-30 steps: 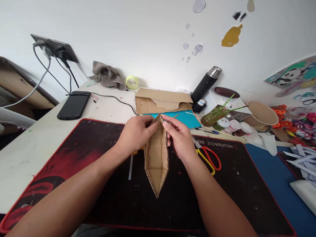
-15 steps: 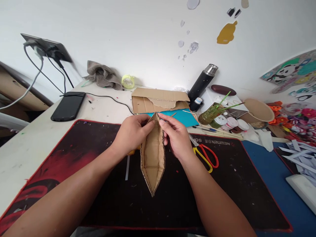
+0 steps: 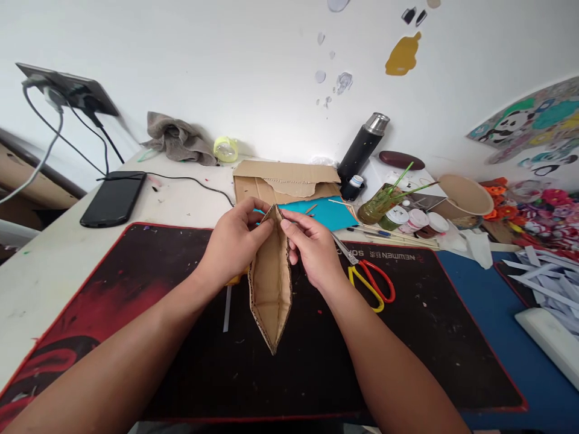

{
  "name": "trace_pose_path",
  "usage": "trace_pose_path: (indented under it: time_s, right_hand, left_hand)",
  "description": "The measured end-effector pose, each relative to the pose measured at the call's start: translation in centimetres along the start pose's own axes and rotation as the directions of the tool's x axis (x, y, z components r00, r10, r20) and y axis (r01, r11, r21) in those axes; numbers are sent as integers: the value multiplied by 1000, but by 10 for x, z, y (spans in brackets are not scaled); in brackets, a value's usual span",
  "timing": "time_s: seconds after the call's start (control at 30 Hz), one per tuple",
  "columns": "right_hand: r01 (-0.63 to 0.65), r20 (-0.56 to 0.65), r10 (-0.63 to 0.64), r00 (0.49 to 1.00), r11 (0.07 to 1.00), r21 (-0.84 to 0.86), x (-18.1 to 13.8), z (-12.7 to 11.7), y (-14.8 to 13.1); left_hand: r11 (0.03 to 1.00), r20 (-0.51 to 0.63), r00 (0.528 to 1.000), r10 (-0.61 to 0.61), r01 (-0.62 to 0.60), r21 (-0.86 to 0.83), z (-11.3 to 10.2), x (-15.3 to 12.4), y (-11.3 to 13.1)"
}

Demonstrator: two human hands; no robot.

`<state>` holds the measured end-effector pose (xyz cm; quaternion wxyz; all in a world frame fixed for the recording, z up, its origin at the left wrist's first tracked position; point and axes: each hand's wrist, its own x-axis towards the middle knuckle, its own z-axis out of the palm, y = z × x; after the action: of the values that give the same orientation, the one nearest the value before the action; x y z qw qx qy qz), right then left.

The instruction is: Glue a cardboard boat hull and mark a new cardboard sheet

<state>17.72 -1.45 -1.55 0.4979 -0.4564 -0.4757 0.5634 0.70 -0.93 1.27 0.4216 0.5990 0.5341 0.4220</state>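
While the left hand (image 3: 230, 241) is clamped, thumb inside and fingers outside, on the left wall of a pointed cardboard shell (image 3: 268, 286), the right hand (image 3: 314, 247) pinches the right wall, both near its upper tip. Shell at centre frame, over a dark mat (image 3: 452, 337); hollow side faces the wearer, lower tip toward bottom of frame. Contact with mat: I cannot tell. Right of the right hand, scissors (image 3: 362, 265) with red and yellow handles lie on the mat. Below the left hand, a pale strip (image 3: 227, 308); beside it a yellow object (image 3: 236, 279), mostly hidden. Upper centre: torn cardboard (image 3: 284, 170) behind a blue sheet (image 3: 333, 216). Left: black phone (image 3: 113, 200).
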Motion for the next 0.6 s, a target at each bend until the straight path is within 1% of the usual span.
trace_pose_path:
  time_s: [0.23, 0.33, 0.43, 0.6]
  right_hand:
    - [8, -41, -9, 999, 1000, -6, 0, 1, -1]
    - [3, -55, -4, 998, 1000, -11, 0, 1, -1]
    - [4, -60, -4, 998, 1000, -15, 0, 2, -1]
    - [10, -64, -12, 998, 999, -31, -1, 3, -2]
  left_hand:
    - [997, 19, 999, -42, 43, -71, 3, 0, -2]
    - [997, 1, 1000, -14, 14, -73, 4, 0, -2]
    - [999, -28, 999, 21, -22, -37, 5, 0, -2]
    - [999, -33, 998, 46, -46, -3, 6, -1, -3]
